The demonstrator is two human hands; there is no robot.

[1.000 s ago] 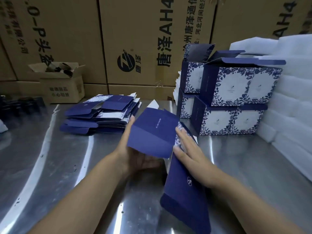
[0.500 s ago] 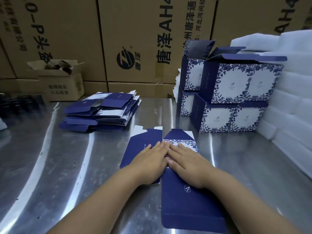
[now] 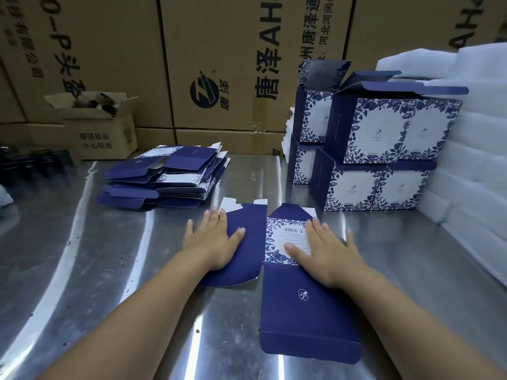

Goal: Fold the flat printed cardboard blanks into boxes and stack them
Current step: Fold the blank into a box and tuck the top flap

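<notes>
A dark blue cardboard blank point(image 3: 299, 319) with a white floral panel lies flat on the steel table point(image 3: 82, 270) in front of me. My left hand point(image 3: 212, 242) presses flat on its left blue panel, fingers straight. My right hand point(image 3: 326, 250) presses flat on the floral barcode panel and the table beside it. A pile of flat blanks point(image 3: 164, 179) sits at the back left. Folded blue-and-white boxes point(image 3: 384, 149) stand stacked two high at the back right, some with lids open.
Large brown shipping cartons point(image 3: 219, 64) wall off the back. A small open carton point(image 3: 101, 127) stands at the back left, dark trays point(image 3: 33, 163) beside it. White foam sheets point(image 3: 480, 160) are piled along the right edge.
The blank was held up and part folded, then laid on the table. Both hands pressed together at its middle, and have now slid apart, left hand leftward, right hand rightward.
</notes>
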